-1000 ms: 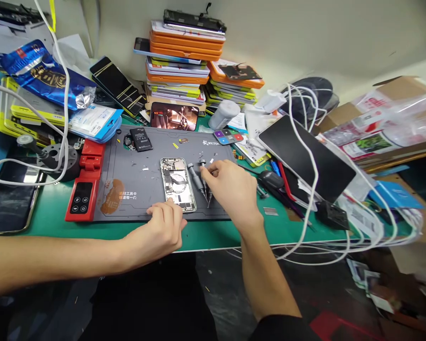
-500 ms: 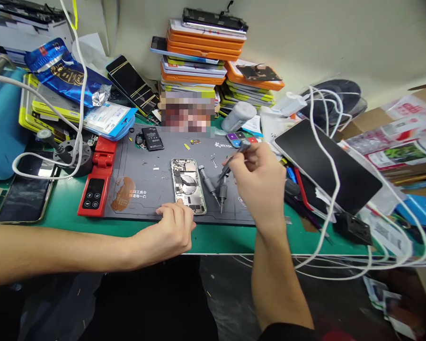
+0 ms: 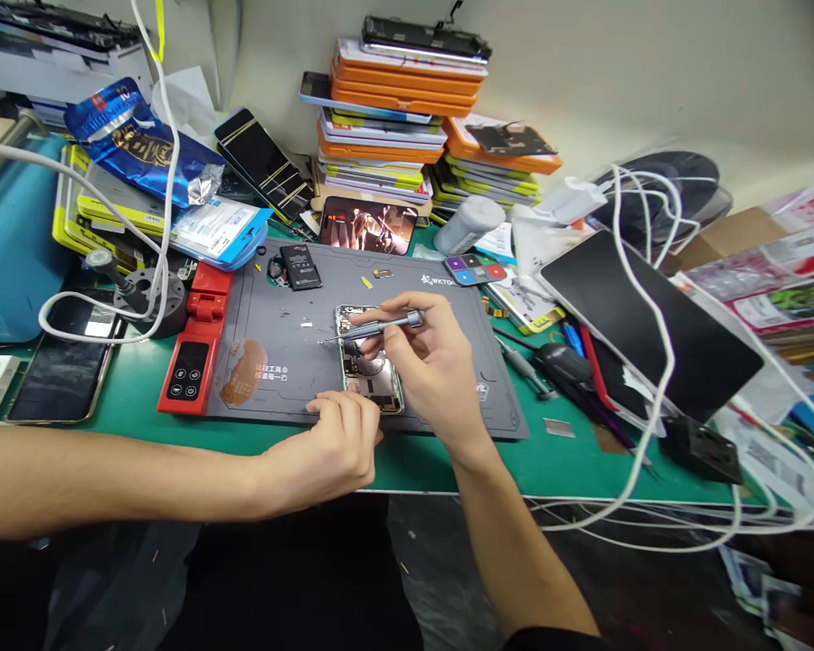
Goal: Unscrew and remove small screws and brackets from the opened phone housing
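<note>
Opened phone and hands at a workbench. The right hand (image 3: 438,371) has its thumb and fingers closed around a slim grey screwdriver (image 3: 366,332), held nearly level. The opened phone (image 3: 383,384) lies on the grey mat (image 3: 305,375), below this grip and partly hidden by the fingers; the driver crosses above its upper half, the tip projecting past the phone's left edge. Whether the tip touches the mat cannot be told. The left hand (image 3: 343,438), fingers curled, rests at the phone's lower left, a fingertip against its lower end; whether it grips or merely steadies the frame cannot be told. Beyond the phone, near the mat's far edge, lies a black battery (image 3: 302,268); at the mat's left end, a red device (image 3: 186,371)
</note>
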The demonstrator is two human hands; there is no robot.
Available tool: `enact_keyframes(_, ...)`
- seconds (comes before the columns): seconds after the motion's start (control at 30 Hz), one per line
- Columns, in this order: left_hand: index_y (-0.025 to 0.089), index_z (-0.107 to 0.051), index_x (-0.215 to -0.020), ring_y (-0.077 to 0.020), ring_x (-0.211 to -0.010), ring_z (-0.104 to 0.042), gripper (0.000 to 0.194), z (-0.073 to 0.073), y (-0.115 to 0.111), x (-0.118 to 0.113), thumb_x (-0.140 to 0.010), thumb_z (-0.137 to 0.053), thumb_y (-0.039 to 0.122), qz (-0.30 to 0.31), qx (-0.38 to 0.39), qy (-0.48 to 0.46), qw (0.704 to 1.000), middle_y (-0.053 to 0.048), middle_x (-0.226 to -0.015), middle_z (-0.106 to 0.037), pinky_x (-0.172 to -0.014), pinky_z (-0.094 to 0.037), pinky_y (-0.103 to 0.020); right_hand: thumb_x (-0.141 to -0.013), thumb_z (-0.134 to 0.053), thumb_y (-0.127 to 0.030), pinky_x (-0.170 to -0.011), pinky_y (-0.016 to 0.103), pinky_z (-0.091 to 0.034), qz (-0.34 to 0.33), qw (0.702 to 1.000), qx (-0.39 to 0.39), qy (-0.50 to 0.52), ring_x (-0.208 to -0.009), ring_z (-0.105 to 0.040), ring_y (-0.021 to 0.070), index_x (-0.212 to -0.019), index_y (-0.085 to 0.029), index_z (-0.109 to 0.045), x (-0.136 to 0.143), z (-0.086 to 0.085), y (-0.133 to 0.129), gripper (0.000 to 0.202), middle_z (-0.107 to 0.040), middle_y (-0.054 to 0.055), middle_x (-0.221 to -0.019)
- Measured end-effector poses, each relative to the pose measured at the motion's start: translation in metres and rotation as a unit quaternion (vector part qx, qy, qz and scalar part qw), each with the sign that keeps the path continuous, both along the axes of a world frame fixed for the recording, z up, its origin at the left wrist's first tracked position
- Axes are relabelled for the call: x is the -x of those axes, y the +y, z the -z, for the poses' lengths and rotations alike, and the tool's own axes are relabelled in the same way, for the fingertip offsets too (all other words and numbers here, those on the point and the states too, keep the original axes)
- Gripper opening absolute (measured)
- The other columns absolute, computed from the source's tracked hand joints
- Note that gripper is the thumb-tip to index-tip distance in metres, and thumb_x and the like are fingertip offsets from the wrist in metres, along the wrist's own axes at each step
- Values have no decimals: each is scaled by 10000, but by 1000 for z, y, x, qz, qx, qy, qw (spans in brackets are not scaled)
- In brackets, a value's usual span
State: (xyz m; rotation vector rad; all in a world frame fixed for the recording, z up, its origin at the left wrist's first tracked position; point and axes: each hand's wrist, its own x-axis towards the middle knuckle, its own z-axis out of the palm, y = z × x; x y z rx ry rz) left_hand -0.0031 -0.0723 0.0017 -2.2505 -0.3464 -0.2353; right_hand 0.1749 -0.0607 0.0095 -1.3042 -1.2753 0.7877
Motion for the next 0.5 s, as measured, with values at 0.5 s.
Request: enact_keyframes(0.5,79,-707,-869,-166,-620,-564,412,-6,6,-1,-1117,-478,316,15,40,-2,999,-68,-758,-622,-558,-377,-301,-1006,-566,-350,-762,372,-650,18,999,13,31,-760,-728,152,-1261,-281,-506,0,-1,3,271,-772,29,-1041)
